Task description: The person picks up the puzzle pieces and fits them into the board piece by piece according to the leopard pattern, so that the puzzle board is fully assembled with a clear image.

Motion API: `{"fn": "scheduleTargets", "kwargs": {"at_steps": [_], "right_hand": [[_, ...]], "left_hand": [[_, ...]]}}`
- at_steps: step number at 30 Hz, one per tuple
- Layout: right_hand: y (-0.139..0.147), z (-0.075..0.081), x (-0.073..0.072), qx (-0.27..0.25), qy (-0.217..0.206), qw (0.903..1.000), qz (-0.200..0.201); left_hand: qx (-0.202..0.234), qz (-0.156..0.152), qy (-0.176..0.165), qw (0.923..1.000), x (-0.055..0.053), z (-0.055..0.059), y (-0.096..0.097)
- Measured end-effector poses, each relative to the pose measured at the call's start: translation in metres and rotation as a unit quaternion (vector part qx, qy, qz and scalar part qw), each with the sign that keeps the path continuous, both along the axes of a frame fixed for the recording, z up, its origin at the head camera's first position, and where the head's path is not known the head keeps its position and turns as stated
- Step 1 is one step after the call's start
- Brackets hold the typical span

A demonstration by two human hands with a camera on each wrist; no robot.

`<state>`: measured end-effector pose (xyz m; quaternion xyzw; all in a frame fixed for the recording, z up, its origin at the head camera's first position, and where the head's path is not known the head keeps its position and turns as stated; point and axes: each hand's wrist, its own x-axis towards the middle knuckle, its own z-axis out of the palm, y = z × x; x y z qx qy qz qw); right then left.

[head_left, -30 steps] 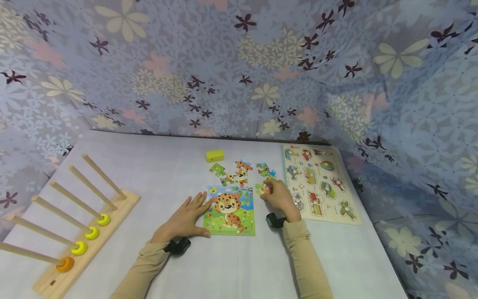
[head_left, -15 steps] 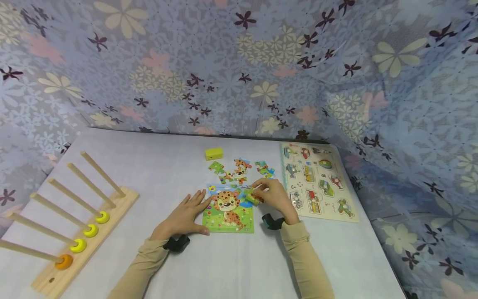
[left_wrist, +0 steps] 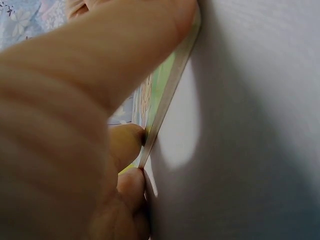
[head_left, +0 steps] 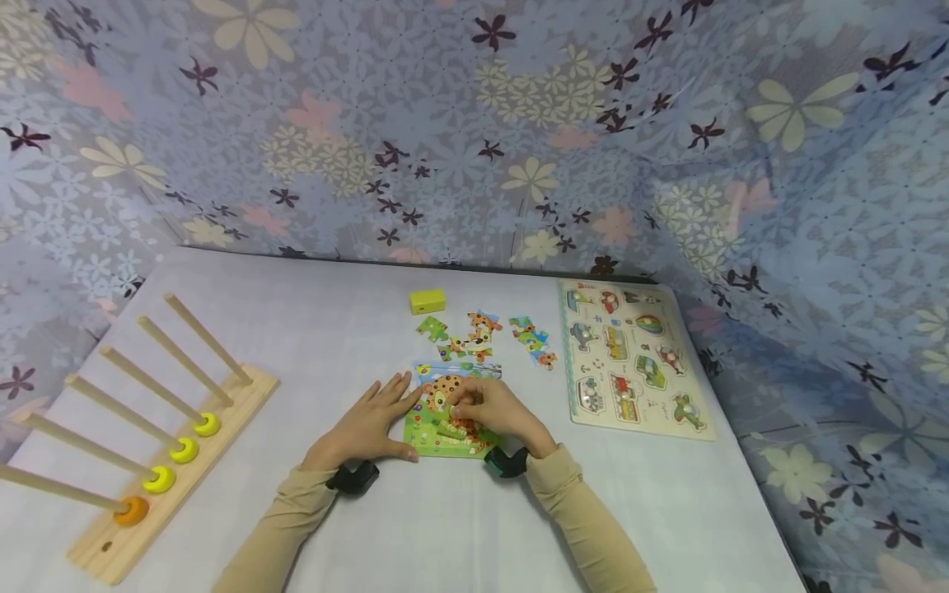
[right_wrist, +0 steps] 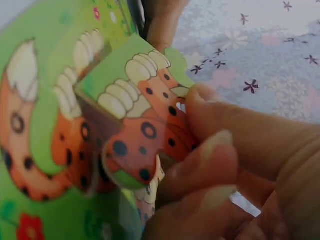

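Note:
A square picture board (head_left: 430, 441) with a spotted leopard cub on green grass lies on the table between the hands. My left hand (head_left: 366, 424) rests with fingers spread at its left side; in the left wrist view the thumb (left_wrist: 150, 30) and fingertips touch the board's edge. My right hand (head_left: 498, 409) is over the board's lower middle, pinching a jigsaw piece (right_wrist: 150, 105) between thumb and fingers. That piece shows cream paws and orange spotted legs. In the right wrist view it is tilted close over the matching printed paws and tail (right_wrist: 22, 115).
Several loose jigsaw pieces (head_left: 474, 339) lie behind the board, others (head_left: 528, 332) to their right. A yellow block (head_left: 427, 302) stands farther back. At right is a vehicle peg puzzle (head_left: 593, 418); at left, a wooden peg stand (head_left: 240, 399) with rings. A floral curtain (head_left: 445, 165) hangs behind.
My right hand has picked up the jigsaw piece from right of the board and carried it left over the leopard's lower body. My left hand has stayed in place.

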<state>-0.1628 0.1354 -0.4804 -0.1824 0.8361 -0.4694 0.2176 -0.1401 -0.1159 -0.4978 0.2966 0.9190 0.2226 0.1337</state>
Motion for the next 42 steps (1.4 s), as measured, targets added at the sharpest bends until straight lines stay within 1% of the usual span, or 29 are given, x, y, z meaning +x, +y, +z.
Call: {"fn": "scheduleTargets", "kwargs": {"at_steps": [3, 6, 13, 19, 21, 25, 28, 30, 32, 33, 35, 38, 40, 42], "right_hand": [[-0.002, -0.002, 0.001, 0.012, 0.014, 0.9997, 0.018], [-0.003, -0.003, 0.002, 0.031, 0.018, 0.999, 0.028], [-0.004, -0.002, 0.003, 0.052, 0.02, 0.998, 0.03], [-0.005, -0.004, 0.004, 0.101, 0.071, 0.9919, 0.028], [-0.006, -0.003, 0.005, 0.112, 0.079, 0.9902, 0.025], [-0.005, -0.003, 0.004, 0.114, 0.072, 0.9906, 0.024], [-0.002, -0.003, 0.001, 0.095, 0.059, 0.9936, 0.021], [0.001, -0.002, -0.003, 0.077, 0.057, 0.9954, 0.002], [0.005, 0.0, -0.009, 0.059, 0.052, 0.9963, -0.035], [0.007, 0.0, -0.012, 0.054, 0.057, 0.9953, -0.057], [0.012, -0.001, -0.02, 0.053, 0.064, 0.9909, -0.106], [0.019, -0.007, -0.036, 0.065, 0.076, 0.9825, -0.157], [0.022, -0.011, -0.046, 0.075, 0.084, 0.9785, -0.173], [0.024, -0.014, -0.054, 0.086, 0.094, 0.976, -0.177]], "left_hand": [[-0.001, -0.002, 0.003, 1.0, 0.0, 0.0, 0.0], [0.0, -0.002, 0.004, 1.0, 0.0, 0.0, 0.0], [0.004, 0.0, 0.003, 1.0, 0.0, 0.001, 0.0], [0.004, -0.001, 0.006, 1.0, 0.001, 0.003, -0.001], [0.003, -0.001, 0.006, 1.0, 0.001, 0.003, -0.001], [0.003, 0.001, 0.001, 1.0, 0.0, 0.004, -0.002], [0.005, 0.002, -0.004, 1.0, 0.0, 0.004, -0.002], [0.007, 0.002, -0.007, 1.0, 0.0, 0.004, -0.002], [0.006, 0.003, -0.007, 1.0, -0.001, 0.004, -0.002], [0.006, 0.003, -0.007, 1.0, -0.001, 0.004, -0.002], [0.003, 0.004, -0.005, 1.0, -0.001, 0.003, -0.002], [0.001, 0.003, -0.003, 1.0, -0.002, 0.002, -0.003], [0.003, 0.002, -0.003, 1.0, -0.001, 0.002, -0.003], [0.006, 0.002, -0.004, 1.0, 0.0, 0.002, -0.002]]}}
